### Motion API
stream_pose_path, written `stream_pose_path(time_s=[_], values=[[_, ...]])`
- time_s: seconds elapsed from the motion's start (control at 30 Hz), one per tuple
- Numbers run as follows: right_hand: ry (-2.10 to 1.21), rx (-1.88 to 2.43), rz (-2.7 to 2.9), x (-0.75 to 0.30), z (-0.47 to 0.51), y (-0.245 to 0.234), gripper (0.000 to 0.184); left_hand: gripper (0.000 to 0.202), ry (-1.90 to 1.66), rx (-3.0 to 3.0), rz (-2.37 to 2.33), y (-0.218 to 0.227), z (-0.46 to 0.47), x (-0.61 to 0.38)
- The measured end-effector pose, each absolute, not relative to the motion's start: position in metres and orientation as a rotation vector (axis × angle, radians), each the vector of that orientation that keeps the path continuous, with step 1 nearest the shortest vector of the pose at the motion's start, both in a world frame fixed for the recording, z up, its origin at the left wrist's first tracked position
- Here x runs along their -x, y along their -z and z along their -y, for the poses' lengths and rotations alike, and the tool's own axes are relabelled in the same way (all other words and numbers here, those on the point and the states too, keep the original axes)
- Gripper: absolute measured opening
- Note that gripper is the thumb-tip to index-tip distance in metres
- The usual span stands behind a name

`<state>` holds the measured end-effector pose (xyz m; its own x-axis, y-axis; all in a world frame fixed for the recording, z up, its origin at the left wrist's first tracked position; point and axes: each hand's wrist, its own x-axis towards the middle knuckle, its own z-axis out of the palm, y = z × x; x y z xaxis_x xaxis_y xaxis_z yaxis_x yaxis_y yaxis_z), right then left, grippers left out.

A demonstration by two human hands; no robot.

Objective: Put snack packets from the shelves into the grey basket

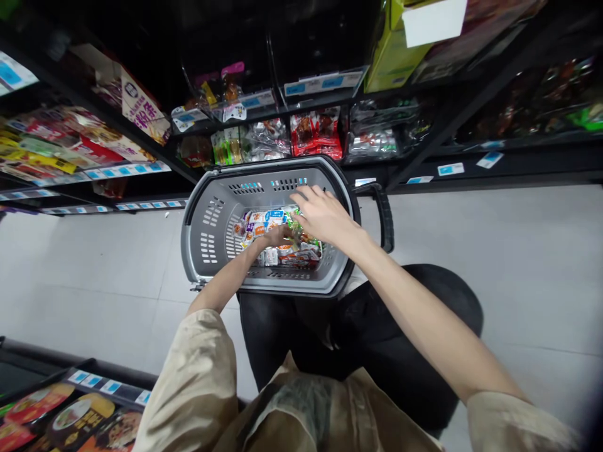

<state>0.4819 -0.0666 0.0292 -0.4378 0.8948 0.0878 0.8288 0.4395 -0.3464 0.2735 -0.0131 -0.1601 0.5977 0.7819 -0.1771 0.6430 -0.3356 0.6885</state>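
A grey shopping basket [211,220] with a black rim stands on the floor in front of me. Several small snack packets [261,223] in white, orange, blue and green lie in its bottom. My left hand [277,236] reaches down into the basket with its fingers closed among the packets; what it grips is hidden. My right hand [323,213] hovers over the right side of the pile, fingers spread and curved down, touching the packets.
The basket's black handle [384,213] hangs down at the right. Dark shelves with bagged snacks [315,133] and price tags run behind the basket. Another shelf edge with packaged food [70,414] sits at lower left. The floor is pale tile [494,251].
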Motion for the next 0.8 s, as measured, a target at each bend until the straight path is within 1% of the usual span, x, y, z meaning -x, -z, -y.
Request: stream_pose_path(time_s=[0.17, 0.23, 0.3, 0.37, 0.47, 0.53, 0.57, 0.63, 0.7, 0.8], values=[[-0.427, 1.551, 2.468, -0.484, 0.066, -0.030, 0.039, 0.010, -0.296, -2.038, -1.122, 0.144, -0.003, -0.284], [-0.443, 1.581, 2.488, -0.485, 0.066, -0.026, 0.040, 0.011, -0.466, -1.971, -1.116, 0.129, -0.012, -0.284], [-0.456, 1.613, 2.466, -0.486, 0.065, -0.021, 0.042, 0.015, -0.733, -1.819, -1.055, 0.109, -0.019, -0.279], [-0.481, 1.670, 2.383, -0.486, 0.064, -0.017, 0.047, 0.022, -0.975, -1.629, -0.965, 0.088, -0.022, -0.270], [-0.536, 1.756, 2.244, -0.485, 0.062, -0.018, 0.057, 0.037, -1.156, -1.429, -0.888, 0.064, -0.019, -0.257], [-0.559, 1.762, 2.199, -0.483, 0.060, -0.022, 0.058, 0.045, -1.182, -1.334, -0.858, 0.054, -0.015, -0.252], [-0.571, 1.748, 2.191, -0.482, 0.060, -0.024, 0.054, 0.050, -1.168, -1.297, -0.842, 0.051, -0.013, -0.251], [-0.602, 1.708, 2.183, -0.480, 0.059, -0.026, 0.039, 0.060, -1.117, -1.232, -0.811, 0.045, -0.010, -0.251], [-0.631, 1.648, 2.166, -0.479, 0.058, -0.026, 0.028, 0.062, -1.056, -1.173, -0.782, 0.039, -0.007, -0.253], [-0.633, 1.502, 2.082, -0.476, 0.055, -0.022, 0.030, 0.066, -0.935, -1.123, -0.734, 0.031, -0.004, -0.256]])
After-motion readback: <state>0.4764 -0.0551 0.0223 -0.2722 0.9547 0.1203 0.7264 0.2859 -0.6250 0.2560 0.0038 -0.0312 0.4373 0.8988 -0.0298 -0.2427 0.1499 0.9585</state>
